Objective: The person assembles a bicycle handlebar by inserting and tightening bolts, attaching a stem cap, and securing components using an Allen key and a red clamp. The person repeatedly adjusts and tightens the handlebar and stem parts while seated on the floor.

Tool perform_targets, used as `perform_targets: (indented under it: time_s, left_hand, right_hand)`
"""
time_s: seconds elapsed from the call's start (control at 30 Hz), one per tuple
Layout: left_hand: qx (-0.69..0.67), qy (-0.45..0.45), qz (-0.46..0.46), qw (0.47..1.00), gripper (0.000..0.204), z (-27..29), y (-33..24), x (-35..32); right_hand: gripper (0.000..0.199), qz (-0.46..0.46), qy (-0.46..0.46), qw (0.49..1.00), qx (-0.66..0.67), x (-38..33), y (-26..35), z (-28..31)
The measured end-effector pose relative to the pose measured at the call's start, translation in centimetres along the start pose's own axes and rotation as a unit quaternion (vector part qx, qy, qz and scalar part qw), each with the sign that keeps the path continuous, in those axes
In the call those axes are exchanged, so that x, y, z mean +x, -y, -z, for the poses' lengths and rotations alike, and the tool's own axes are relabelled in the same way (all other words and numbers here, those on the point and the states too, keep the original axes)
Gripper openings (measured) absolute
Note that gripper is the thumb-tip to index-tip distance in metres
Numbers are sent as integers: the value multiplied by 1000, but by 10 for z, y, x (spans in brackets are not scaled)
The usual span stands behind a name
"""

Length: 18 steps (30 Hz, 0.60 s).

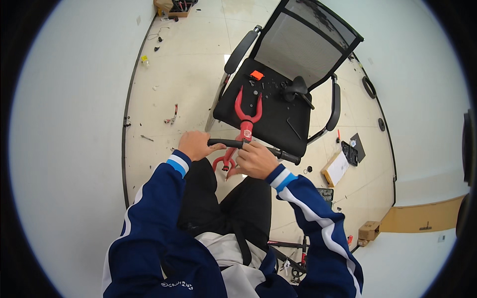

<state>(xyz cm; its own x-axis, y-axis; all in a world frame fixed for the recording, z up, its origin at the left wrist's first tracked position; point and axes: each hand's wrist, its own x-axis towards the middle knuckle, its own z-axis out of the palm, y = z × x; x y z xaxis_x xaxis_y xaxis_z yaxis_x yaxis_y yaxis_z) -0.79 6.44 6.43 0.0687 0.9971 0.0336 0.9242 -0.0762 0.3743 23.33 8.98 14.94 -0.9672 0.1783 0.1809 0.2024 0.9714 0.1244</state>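
Observation:
A black handlebar (pixel 226 143) lies crosswise in front of me, its right end by the front edge of the chair seat. My left hand (pixel 195 146) is closed around its left end, with the thumb along the bar. Near the bar's middle, my right hand (pixel 256 160) is closed on it; these fingers hide the clamp area. Beneath and beyond the bar is a red bicycle frame part with a fork (pixel 247 116). The fork's two prongs rest on the black seat (pixel 278 126), while another red forked end (pixel 225 163) shows between my knees.
A mesh-back office chair (pixel 298 47) stands ahead, holding a bicycle saddle (pixel 296 88), a hex key (pixel 294 127), an orange item (pixel 257 75) and small hardware. At right on the floor are an open tool case (pixel 350 153) and a cardboard box (pixel 368 230). Loose parts lie left.

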Motion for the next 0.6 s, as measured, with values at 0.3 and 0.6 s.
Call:
perform_targets:
  time_s: [0.3,0.6]
  left_hand:
    - [-5,18,10,1000,88,4,-6,-3]
    - [-1,15,15,1000,90,-1,-6,-4]
  right_hand:
    - [41,-134,-56,983,111,-1,21,-11]
    - [22,-129,-116,976,133,8,43,-23]
